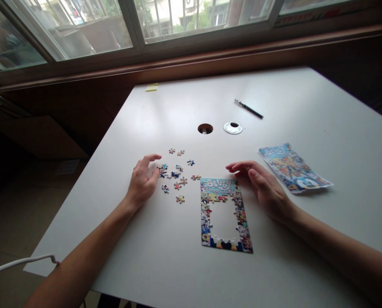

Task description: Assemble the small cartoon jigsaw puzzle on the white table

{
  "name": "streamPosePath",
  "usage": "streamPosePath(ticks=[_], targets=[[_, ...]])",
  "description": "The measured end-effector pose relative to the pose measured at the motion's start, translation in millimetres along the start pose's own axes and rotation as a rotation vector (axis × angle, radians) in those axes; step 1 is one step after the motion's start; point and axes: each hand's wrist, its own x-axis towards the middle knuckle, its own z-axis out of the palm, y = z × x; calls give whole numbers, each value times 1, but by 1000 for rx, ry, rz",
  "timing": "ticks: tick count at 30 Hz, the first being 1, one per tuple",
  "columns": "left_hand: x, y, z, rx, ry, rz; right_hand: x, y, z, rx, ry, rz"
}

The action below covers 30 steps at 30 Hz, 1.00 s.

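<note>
A partly built jigsaw puzzle [224,214] lies on the white table [306,128]; its border is joined and its middle is bare. Several loose puzzle pieces [176,175] are scattered to its left. My left hand [142,179] hovers at the left edge of those pieces with curled, spread fingers and holds nothing. Resting beside the puzzle's top right corner, my right hand [263,184] has its fingers stretched out and nothing in it.
A colourful puzzle bag [293,167] lies right of my right hand. Farther back are a black pen [248,108], a round cable hole [205,128], its grey cap [233,127] and a yellow sticky note [151,87]. Windows run behind the table.
</note>
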Motion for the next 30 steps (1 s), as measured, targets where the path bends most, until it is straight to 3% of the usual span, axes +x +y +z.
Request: streamPosePath(ticks=[25,30], targets=[[0,1,-1,22,-17,-4,-1,-1,-1,10,-8,11],[1,6,-3,122,-31,92,0,-1,0,15,-6,10]])
